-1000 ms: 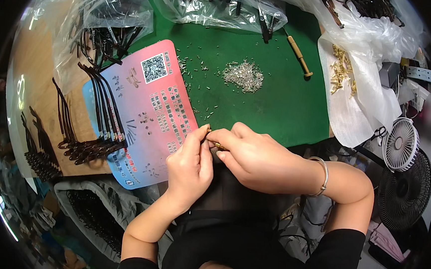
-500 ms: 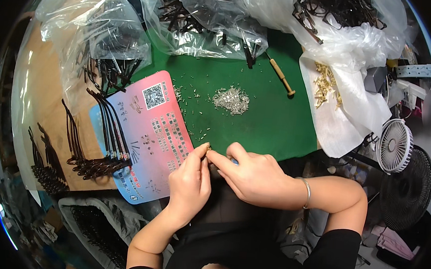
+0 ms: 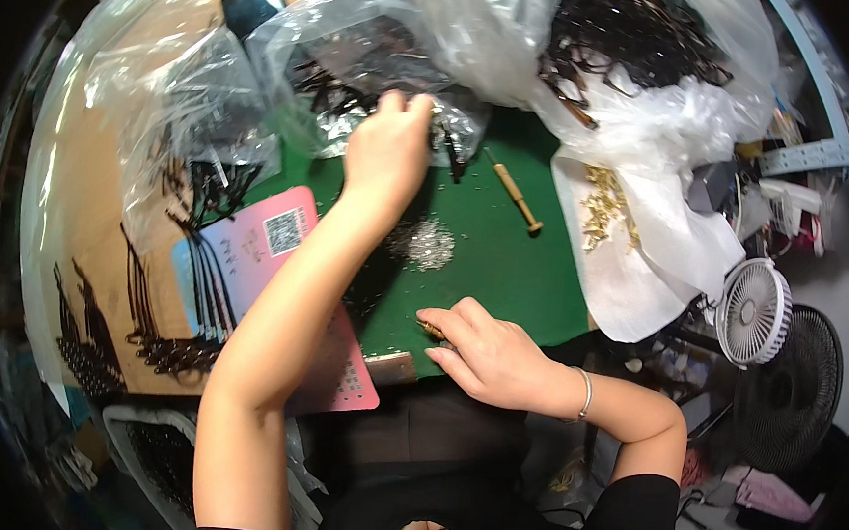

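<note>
Left hand (image 3: 391, 149) reaches out at the clear bag (image 3: 292, 44) beyond the green mat's middle; fingers close together, a narrow grip, but their tips are hard to see and there is no telling whether anything is pinched. Best practice, I judge: dip in with fingertips only, part one strip from the tangle, and lift the forearm clear of the heap of silver bits (image 3: 428, 244), which would scatter easily. Right grip curls around a brass-coloured piece, so the right hand (image 3: 492, 358) does well resting low near the worktop's front edge. Dark strips (image 3: 334, 81) in the bag: thin, glossy, crossing at odd angles. Brass-coloured piece (image 3: 430, 329): short end showing, rest hidden.
</note>
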Tool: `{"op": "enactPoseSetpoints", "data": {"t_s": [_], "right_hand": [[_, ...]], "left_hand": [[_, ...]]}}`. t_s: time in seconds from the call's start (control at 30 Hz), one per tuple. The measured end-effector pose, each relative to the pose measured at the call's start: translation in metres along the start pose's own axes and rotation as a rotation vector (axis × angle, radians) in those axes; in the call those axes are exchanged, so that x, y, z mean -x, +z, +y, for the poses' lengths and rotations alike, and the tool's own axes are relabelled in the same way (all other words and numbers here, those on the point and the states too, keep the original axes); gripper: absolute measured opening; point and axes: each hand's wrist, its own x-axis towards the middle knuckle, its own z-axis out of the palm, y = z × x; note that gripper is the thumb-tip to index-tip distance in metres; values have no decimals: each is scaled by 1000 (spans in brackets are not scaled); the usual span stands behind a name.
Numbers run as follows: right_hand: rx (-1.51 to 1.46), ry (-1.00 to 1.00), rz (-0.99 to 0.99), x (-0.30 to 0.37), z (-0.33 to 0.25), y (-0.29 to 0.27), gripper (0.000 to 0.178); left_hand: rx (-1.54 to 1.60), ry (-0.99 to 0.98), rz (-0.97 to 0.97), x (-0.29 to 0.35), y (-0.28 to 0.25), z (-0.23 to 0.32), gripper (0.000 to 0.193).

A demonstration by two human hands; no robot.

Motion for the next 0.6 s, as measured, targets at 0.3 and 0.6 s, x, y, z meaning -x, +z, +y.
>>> {"op": "enactPoseSetpoints", "data": {"t_s": [0.3, 0.6], "right_hand": [[-63, 236, 51, 17, 28, -54, 21], [551, 500, 548, -13, 110, -112, 20]], "left_hand": [[757, -191, -288, 83, -150, 2, 38], [820, -159, 87, 169, -155, 9, 18]]}}
